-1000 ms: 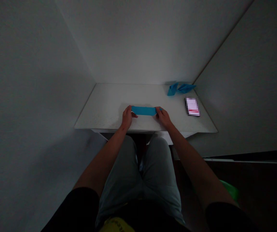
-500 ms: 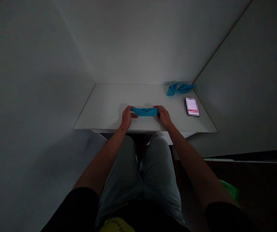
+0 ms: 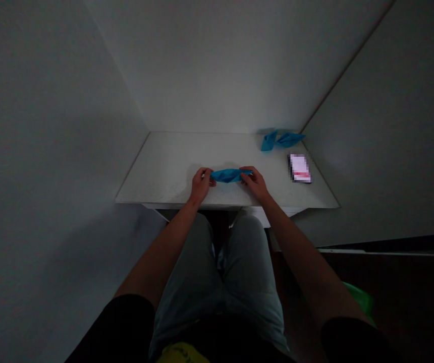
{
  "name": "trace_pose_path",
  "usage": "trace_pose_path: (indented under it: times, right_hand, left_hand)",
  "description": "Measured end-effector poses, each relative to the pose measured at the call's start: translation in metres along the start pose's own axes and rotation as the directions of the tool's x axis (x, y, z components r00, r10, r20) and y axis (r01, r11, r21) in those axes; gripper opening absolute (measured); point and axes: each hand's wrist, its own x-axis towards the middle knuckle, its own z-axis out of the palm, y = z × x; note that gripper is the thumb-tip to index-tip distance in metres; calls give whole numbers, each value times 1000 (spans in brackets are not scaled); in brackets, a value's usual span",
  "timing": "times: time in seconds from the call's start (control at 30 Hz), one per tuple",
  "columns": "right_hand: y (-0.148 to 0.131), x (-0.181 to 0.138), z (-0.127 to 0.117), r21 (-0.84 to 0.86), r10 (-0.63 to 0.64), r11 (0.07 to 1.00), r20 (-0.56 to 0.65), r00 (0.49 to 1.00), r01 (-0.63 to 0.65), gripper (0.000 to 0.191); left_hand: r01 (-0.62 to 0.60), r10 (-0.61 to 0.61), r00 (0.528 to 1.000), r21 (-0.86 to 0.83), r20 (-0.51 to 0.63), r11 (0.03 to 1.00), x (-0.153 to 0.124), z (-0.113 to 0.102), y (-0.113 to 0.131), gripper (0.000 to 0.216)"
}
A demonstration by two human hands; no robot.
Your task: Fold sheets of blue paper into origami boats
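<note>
A blue folded paper boat (image 3: pixel 226 176) is stretched level between my hands, over the front middle of the white table (image 3: pixel 171 156). At its left end, my left hand (image 3: pixel 202 182) pinches the tip between thumb and fingers. My right hand (image 3: pixel 254 181) is closed on the opposite tip. The boat's open top shows folds along its middle. Whether its underside touches the table, I cannot tell.
Two more blue folded paper pieces (image 3: pixel 290 139) (image 3: pixel 269 141) lie at the table's back right. In front of them is a phone (image 3: pixel 300 168) with a lit, pixelated screen. Walls close in the table at the back and sides. Something green (image 3: pixel 359 297) is low on the right.
The paper boat has tilted, so its folded top now shows instead of its flat side. Both hands have shifted their grip slightly at its ends.
</note>
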Motion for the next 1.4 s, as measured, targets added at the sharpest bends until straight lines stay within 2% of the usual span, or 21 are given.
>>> trace_pose_path:
  times: [0.13, 0.2, 0.3, 0.43, 0.53, 0.67, 0.83, 0.97, 1.07, 1.2, 1.27, 1.33, 1.4]
  right_hand:
    - [4, 0, 1, -44, -83, 996, -23, 996, 82, 38]
    - [3, -2, 2, -109, -123, 986, 23, 992, 125, 35]
    - [-3, -7, 4, -217, -170, 956, 131, 977, 196, 35]
    - [-12, -15, 5, -299, -241, 910, 187, 952, 289, 43]
    - [-16, -22, 3, -390, -333, 827, 242, 912, 405, 40]
    - [-16, -33, -6, -546, -429, 639, 331, 840, 542, 32]
    - [-9, -36, -27, -678, -362, 536, 354, 862, 503, 30]
    - [-1, -30, -41, -693, -239, 530, 429, 871, 488, 23]
    - [2, -31, -49, -718, -176, 577, 356, 918, 390, 28]
    - [0, -36, -64, -700, -205, 679, 108, 973, 221, 36]
    - [1, -32, -74, -670, -240, 729, -63, 969, 137, 38]
    - [4, -22, -83, -655, -251, 754, -221, 942, 48, 39]
    - [10, -8, -89, -653, -239, 757, -314, 919, -26, 41]
  left_hand:
    - [-19, 18, 999, -11, -34, 1000, 1, 0, -3, 22]
    - [-36, 36, 998, 0, -56, 999, 1, 1, -4, 19]
    - [-45, 48, 996, 36, -76, 998, 2, 2, -6, 17]
    - [-60, 66, 995, 85, -75, 995, 2, 1, -7, 18]
    - [-75, 84, 993, 108, -79, 991, 1, 2, -6, 18]
    - [-74, 85, 994, 137, -73, 988, 0, 3, -4, 16]
    - [-83, 91, 994, 127, -58, 988, -2, 3, -3, 19]
    - [-93, 99, 994, 121, -52, 988, -4, 4, -2, 27]
    - [-85, 91, 994, 99, -54, 991, -5, 4, 0, 33]
    - [-68, 76, 995, 113, -71, 991, -5, 5, 2, 32]
    - [-61, 68, 996, 146, -49, 987, -5, 5, 3, 27]
    - [-61, 63, 998, 182, -7, 981, -6, 5, 4, 24]
    - [-71, 69, 997, 204, 20, 976, -7, 5, 6, 25]
